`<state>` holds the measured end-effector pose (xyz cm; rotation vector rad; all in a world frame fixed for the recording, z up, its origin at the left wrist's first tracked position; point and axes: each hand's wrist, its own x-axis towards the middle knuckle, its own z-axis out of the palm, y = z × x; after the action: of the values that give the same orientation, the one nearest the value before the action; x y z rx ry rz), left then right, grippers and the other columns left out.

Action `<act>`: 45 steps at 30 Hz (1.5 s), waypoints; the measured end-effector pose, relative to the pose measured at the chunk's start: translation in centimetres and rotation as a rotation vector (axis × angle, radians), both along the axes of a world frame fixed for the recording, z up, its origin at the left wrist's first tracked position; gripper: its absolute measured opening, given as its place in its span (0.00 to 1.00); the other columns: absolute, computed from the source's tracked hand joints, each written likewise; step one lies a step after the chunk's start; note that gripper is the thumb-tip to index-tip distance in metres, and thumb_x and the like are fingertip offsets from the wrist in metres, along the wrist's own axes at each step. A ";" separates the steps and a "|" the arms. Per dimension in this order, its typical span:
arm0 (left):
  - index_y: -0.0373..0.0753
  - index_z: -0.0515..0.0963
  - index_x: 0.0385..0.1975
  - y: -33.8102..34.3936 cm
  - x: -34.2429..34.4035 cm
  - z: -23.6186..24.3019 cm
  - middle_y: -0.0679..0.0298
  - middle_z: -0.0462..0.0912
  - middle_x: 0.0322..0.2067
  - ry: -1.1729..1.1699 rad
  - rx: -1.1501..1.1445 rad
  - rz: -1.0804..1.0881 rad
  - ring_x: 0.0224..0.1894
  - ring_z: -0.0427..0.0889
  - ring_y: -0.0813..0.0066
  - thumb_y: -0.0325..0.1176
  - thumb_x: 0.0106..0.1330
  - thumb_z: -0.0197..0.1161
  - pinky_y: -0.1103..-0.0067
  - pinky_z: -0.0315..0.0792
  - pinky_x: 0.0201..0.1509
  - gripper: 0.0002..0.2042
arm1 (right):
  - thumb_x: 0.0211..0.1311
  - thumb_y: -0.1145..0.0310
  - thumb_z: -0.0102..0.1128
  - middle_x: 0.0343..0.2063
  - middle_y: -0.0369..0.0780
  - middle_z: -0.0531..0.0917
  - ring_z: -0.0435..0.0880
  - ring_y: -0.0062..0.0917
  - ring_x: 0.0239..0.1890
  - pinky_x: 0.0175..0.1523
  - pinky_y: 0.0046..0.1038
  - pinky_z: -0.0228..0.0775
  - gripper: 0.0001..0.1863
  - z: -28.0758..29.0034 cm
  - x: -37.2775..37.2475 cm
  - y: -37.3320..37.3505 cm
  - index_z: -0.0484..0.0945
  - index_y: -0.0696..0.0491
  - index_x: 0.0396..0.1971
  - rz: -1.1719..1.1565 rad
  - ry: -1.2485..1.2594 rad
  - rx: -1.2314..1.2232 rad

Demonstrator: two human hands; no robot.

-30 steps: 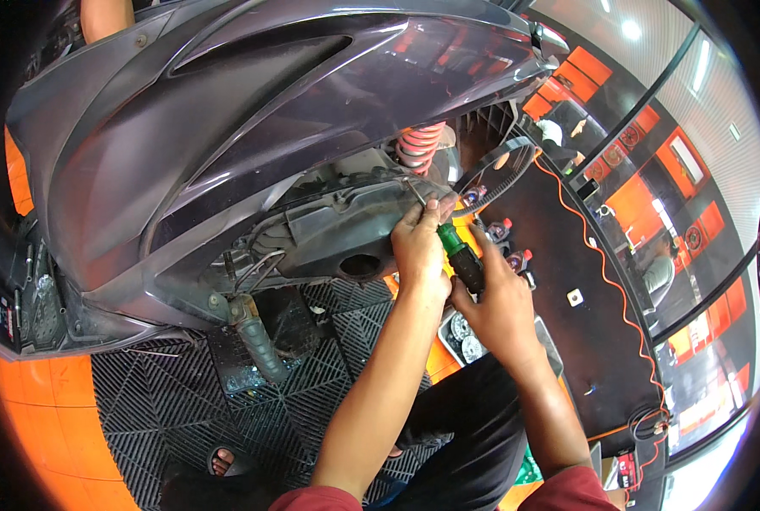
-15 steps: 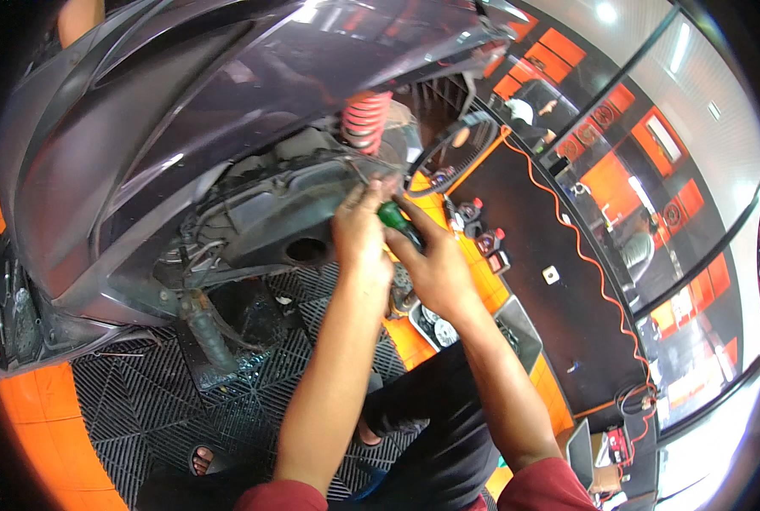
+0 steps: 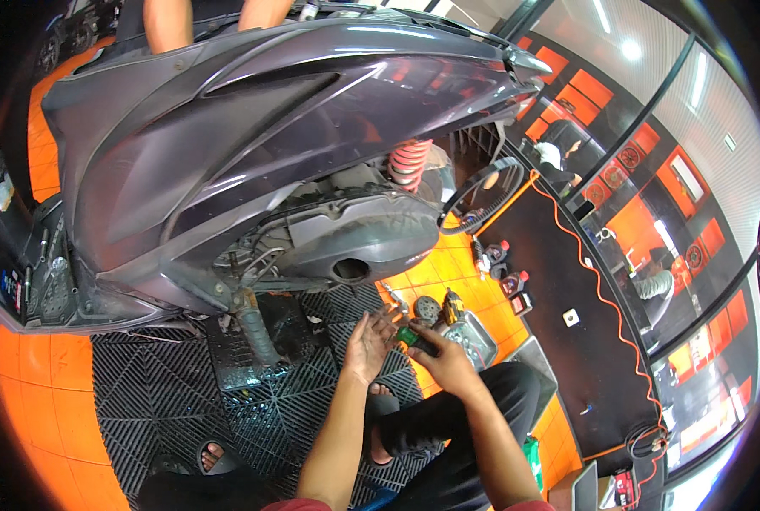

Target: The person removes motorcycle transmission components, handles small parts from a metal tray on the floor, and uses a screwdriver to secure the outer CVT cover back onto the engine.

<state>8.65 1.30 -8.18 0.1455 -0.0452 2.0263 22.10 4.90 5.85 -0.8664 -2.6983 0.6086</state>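
My right hand (image 3: pixel 450 368) is closed round a screwdriver with a green and black handle (image 3: pixel 407 335). Beside it my left hand (image 3: pixel 367 347) is open, palm up and fingers stretched toward the tool; whether they touch its shaft is too small to tell. Both hands are low in front of a dark grey scooter (image 3: pixel 252 128), apart from it. Its grey engine side cover (image 3: pixel 346 240) has a round dark hole (image 3: pixel 351 271) in it. Above the cover's rear end shows a red coil spring (image 3: pixel 410 162).
Right of my hands, a metal tray (image 3: pixel 479 345) and a yellow-black power tool (image 3: pixel 454 305) stand on orange flooring. Bottles with red caps (image 3: pixel 513 281) are beyond. A black grated mat (image 3: pixel 158 383) lies below. Another person's bare limbs (image 3: pixel 169 24) show behind the scooter. An orange hose (image 3: pixel 586 255) runs along the right.
Both hands have come away from the side cover, down toward me, with the screwdriver still in my right hand. My left hand has opened. The view has shifted, showing more of the scooter.
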 end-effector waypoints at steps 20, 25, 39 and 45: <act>0.42 0.74 0.49 2.2 -10.7 2.4 0.65 0.82 0.44 -0.420 -0.165 0.321 0.43 0.81 0.72 0.33 0.68 0.59 0.78 0.76 0.46 0.12 | 0.62 0.72 0.63 0.53 0.45 0.80 0.77 0.24 0.54 0.61 0.26 0.65 0.27 -3.6 -8.7 -4.1 0.69 0.61 0.61 -0.039 0.285 -0.149; 0.42 0.75 0.47 2.9 -11.6 2.1 0.65 0.82 0.43 -0.442 -0.165 0.368 0.41 0.81 0.73 0.34 0.69 0.56 0.78 0.77 0.42 0.10 | 0.62 0.72 0.63 0.53 0.46 0.79 0.76 0.25 0.54 0.61 0.26 0.65 0.27 -3.8 -9.5 -4.7 0.69 0.61 0.61 -0.052 0.333 -0.216; 0.43 0.76 0.48 3.1 -12.1 0.1 0.67 0.82 0.46 -0.248 -0.207 0.289 0.46 0.81 0.73 0.37 0.69 0.58 0.77 0.77 0.49 0.11 | 0.62 0.71 0.63 0.44 0.41 0.81 0.76 0.18 0.33 0.41 0.20 0.71 0.27 -6.1 -10.6 -3.8 0.70 0.62 0.61 -0.020 0.423 -0.092; 0.45 0.77 0.47 4.3 -10.2 -0.3 0.67 0.83 0.43 -0.214 -0.197 0.255 0.43 0.82 0.74 0.36 0.68 0.58 0.77 0.77 0.44 0.10 | 0.64 0.74 0.61 0.40 0.38 0.78 0.73 0.18 0.37 0.41 0.20 0.62 0.26 -5.9 -8.8 -3.5 0.68 0.61 0.61 -0.086 0.406 -0.196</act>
<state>-1.50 5.61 -8.48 -0.2004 0.0400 2.2797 13.25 1.42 -0.10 -0.7984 -2.2544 0.9294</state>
